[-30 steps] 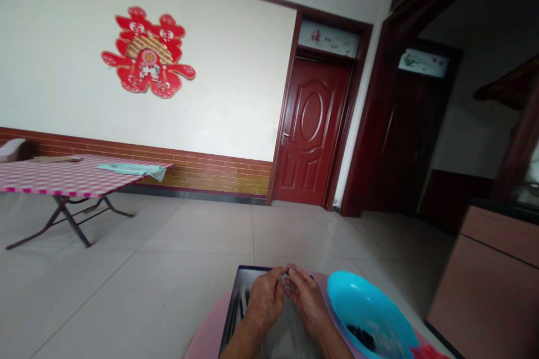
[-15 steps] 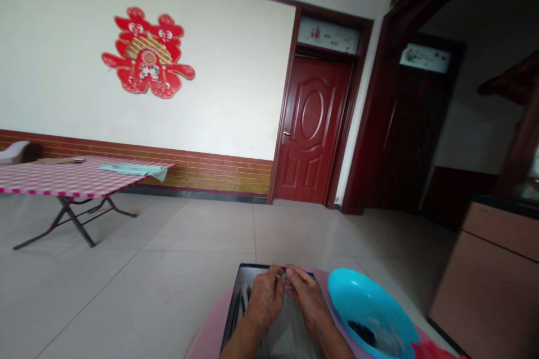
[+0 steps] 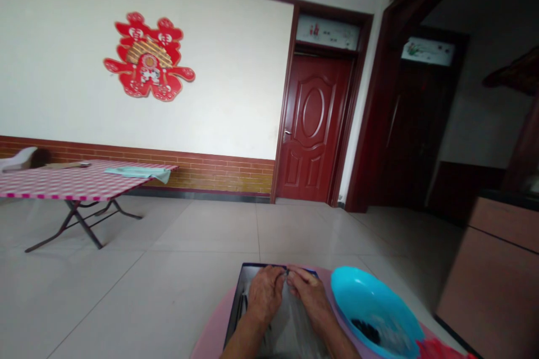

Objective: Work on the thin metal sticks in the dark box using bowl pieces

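Over a shallow box (image 3: 238, 286) with a dark rim, my two hands meet at the fingertips. My left hand (image 3: 266, 293) is closed in a pinch, and my right hand (image 3: 306, 290) pinches from the other side. Something small and dark shows between the fingertips, too small to make out. Dark slim items lie along the box's left side, and clear plastic-like material lies under my right wrist. To the right, a blue basin (image 3: 357, 291) holds black pieces (image 3: 365, 331) and clear ones.
Box and basin stand on a round pink table (image 3: 210, 328). Something red (image 3: 438, 349) lies at its right edge. Farther off are a folding table (image 3: 96, 179) with a checked cover at left, a red door (image 3: 311, 129), and a pinkish cabinet (image 3: 488, 275) at right.
The fingertips have come closer together, and the clear, ring-like item seen between them earlier now barely shows. The whole view has shifted slightly.
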A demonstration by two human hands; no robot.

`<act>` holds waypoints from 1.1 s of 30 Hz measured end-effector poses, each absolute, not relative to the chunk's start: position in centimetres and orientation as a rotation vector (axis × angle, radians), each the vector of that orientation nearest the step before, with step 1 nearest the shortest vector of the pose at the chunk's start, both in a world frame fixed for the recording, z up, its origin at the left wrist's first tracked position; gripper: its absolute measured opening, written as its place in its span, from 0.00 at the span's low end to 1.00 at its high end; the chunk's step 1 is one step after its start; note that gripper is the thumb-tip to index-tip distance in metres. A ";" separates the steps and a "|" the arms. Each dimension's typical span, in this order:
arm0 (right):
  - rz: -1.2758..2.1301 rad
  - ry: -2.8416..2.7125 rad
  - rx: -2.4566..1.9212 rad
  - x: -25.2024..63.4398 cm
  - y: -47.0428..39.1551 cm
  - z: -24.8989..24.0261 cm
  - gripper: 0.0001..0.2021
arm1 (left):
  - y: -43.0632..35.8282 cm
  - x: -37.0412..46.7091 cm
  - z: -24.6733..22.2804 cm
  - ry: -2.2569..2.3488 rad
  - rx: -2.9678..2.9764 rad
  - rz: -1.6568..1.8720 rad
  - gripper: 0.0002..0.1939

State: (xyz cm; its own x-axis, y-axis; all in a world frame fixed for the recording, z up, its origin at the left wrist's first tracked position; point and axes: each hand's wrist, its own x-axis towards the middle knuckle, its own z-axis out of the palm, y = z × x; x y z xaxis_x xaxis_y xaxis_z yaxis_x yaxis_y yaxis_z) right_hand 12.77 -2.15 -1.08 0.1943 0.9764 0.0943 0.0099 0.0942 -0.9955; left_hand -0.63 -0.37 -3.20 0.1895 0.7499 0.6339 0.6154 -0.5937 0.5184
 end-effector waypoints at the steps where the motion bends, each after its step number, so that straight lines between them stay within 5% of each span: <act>1: 0.999 -1.108 -1.223 12.8 -2.1 -1.1 0.19 | -0.3 -0.6 -3.2 1.324 2.310 1.376 0.13; 12: 0.866 -1.251 -1.262 12.8 -2.4 -0.7 0.16 | -0.3 -0.6 -3.2 1.306 2.353 1.443 0.12; 22: 0.357 -1.569 -1.459 12.7 -2.1 -1.2 0.18 | -1.1 -0.4 -2.6 1.256 2.471 1.343 0.13; 26: 0.400 -1.613 -1.485 12.6 -2.0 -1.3 0.21 | -0.9 -0.6 -2.9 1.335 2.460 1.340 0.12; 33: 0.490 -1.626 -1.387 13.0 -2.2 -1.4 0.12 | -0.6 -0.6 -2.9 1.422 2.422 1.281 0.11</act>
State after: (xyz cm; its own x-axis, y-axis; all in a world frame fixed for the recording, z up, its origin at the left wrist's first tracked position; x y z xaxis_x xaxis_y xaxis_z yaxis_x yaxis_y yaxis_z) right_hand 13.02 -2.20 -1.37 0.0506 0.9240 0.3790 0.5608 0.2878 -0.7763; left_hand -0.62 -0.62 -2.89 0.2315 0.7448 0.6258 0.6998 -0.5743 0.4247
